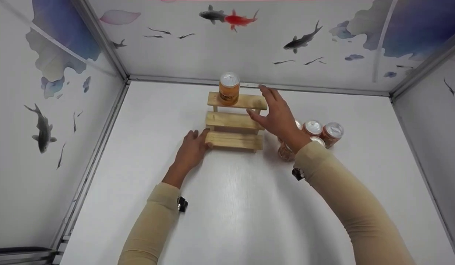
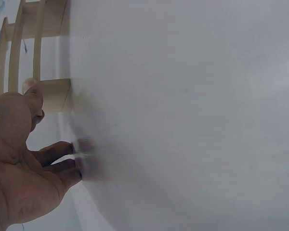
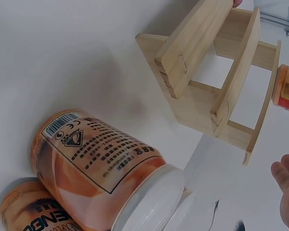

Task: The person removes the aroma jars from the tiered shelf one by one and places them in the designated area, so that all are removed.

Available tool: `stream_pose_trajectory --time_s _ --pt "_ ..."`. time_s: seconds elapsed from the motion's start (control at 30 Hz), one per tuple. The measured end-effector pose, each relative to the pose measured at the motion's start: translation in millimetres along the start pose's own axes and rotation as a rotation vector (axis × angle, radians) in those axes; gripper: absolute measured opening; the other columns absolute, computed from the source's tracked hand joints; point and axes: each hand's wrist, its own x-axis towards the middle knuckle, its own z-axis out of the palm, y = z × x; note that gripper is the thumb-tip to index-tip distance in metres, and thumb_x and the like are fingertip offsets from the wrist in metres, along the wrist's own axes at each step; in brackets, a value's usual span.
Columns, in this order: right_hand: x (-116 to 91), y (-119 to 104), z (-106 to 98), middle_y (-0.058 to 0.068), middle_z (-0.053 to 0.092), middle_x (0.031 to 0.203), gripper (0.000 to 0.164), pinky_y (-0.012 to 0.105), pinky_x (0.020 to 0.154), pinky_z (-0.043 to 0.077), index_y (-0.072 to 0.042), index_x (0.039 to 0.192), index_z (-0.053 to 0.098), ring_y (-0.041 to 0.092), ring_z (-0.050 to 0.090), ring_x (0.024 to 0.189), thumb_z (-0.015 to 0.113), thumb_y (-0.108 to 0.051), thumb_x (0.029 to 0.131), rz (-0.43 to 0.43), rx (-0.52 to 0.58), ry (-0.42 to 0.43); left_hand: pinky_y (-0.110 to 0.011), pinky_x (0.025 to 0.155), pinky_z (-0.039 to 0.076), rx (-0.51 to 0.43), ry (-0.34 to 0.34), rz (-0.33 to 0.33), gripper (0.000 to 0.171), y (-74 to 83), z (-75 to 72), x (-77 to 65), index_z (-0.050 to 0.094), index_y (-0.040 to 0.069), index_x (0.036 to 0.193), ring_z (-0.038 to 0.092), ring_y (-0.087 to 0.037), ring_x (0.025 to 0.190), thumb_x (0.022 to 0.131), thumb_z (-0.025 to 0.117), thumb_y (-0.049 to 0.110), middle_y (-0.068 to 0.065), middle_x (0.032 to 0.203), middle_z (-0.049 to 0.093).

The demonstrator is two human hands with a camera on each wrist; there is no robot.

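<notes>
A three-step wooden rack stands toward the back of the white table. An orange-labelled jar with a pale lid is upright on its top step, left of the middle. My left hand holds the left end of the lowest step between thumb and index finger. In the left wrist view the other fingers of that hand reach down to the tabletop. Beside the top step's right end, my right hand hovers with fingers spread, holding nothing. Its fingers barely enter the right wrist view.
Several similar jars stand grouped right of the rack, partly hidden under my right forearm. A large jar fills the lower part of the right wrist view. Printed panels with fish pictures wall the table at back and sides.
</notes>
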Motion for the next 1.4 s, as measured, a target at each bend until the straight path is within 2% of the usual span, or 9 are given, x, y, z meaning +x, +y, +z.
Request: stream_pose_trajectory --time_s 0.1,0.27,0.5,0.87,1.23,1.4 --pt "3.7 -2.5 3.7 0.021 0.053 0.159 0.086 0.060 0.115 0.053 -0.008 0.170 0.039 0.044 0.062 0.137 0.081 -0.042 0.103 -0.007 0.004 0.000 -0.064 0.126 0.043 0.013 0.010 0.017 0.062 -0.7 0.2 0.2 0.044 0.018 0.171 0.042 -0.053 0.158 0.115 0.058 0.043 -0.037 0.166 0.045" --pt "9.3 -7.8 9.5 0.022 0.054 0.158 0.087 0.060 0.114 0.053 -0.006 0.170 0.039 0.044 0.063 0.136 0.081 -0.041 0.102 -0.024 0.009 0.002 -0.065 0.124 0.045 0.035 0.011 0.018 0.062 -1.9 1.4 0.9 0.044 0.019 0.171 0.041 -0.054 0.159 0.115 0.056 0.045 -0.037 0.166 0.045" --pt "17.8 -16.1 13.7 0.022 0.052 0.160 0.088 0.060 0.117 0.052 -0.006 0.170 0.038 0.044 0.061 0.140 0.081 -0.044 0.103 -0.008 -0.029 -0.015 -0.065 0.126 0.043 0.030 -0.002 -0.007 0.062 -0.8 2.6 1.7 0.043 0.022 0.171 0.037 -0.052 0.162 0.115 0.058 0.044 -0.035 0.169 0.043" --pt "32.3 -26.3 19.5 0.022 0.050 0.163 0.091 0.061 0.119 0.050 -0.009 0.172 0.034 0.044 0.060 0.142 0.082 -0.041 0.102 0.040 0.010 -0.037 -0.063 0.130 0.038 0.004 -0.028 -0.039 0.063 0.6 0.8 1.2 0.039 0.024 0.173 0.032 -0.050 0.166 0.116 0.056 0.044 -0.032 0.173 0.038" --pt "42.6 -34.8 29.6 0.024 0.049 0.165 0.095 0.060 0.122 0.049 -0.007 0.174 0.029 0.045 0.058 0.146 0.081 -0.044 0.103 0.040 0.027 -0.029 -0.065 0.121 0.047 0.014 -0.002 0.016 0.061 -2.5 1.2 1.3 0.044 0.022 0.171 0.042 -0.054 0.158 0.116 0.054 0.047 -0.036 0.167 0.044" --pt "47.4 -36.9 31.8 0.023 0.049 0.165 0.095 0.057 0.122 0.049 -0.006 0.174 0.028 0.041 0.059 0.146 0.080 -0.044 0.104 0.051 0.040 -0.034 -0.064 0.126 0.043 0.013 0.000 0.005 0.061 -2.4 2.0 1.7 0.044 0.021 0.171 0.039 -0.053 0.161 0.116 0.055 0.046 -0.036 0.168 0.043"
